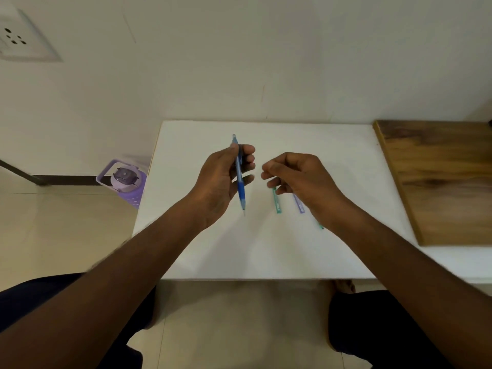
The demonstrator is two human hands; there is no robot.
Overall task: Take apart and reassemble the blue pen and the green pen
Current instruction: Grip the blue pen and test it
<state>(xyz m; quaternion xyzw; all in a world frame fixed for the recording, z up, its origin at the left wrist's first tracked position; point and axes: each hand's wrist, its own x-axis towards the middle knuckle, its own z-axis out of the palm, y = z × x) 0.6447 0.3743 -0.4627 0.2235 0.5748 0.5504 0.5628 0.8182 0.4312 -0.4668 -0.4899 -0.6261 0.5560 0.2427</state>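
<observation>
My left hand [223,177] grips the blue pen [238,173] around its middle, above the white table [266,249]. The pen stands nearly upright in the view, tip pointing toward me, and looks whole. My right hand [298,179] hovers just to the right of it, fingers curled and slightly apart, holding nothing that I can see. Under that hand lie a green pen [277,202], a purple pen [299,205] and the tip of another green piece [321,226]; the hand hides their far ends.
A wooden board [436,179] lies on the table's right side. A purple water bottle [125,181] stands on the floor left of the table. The wall runs directly behind the table. My knees sit below the near edge.
</observation>
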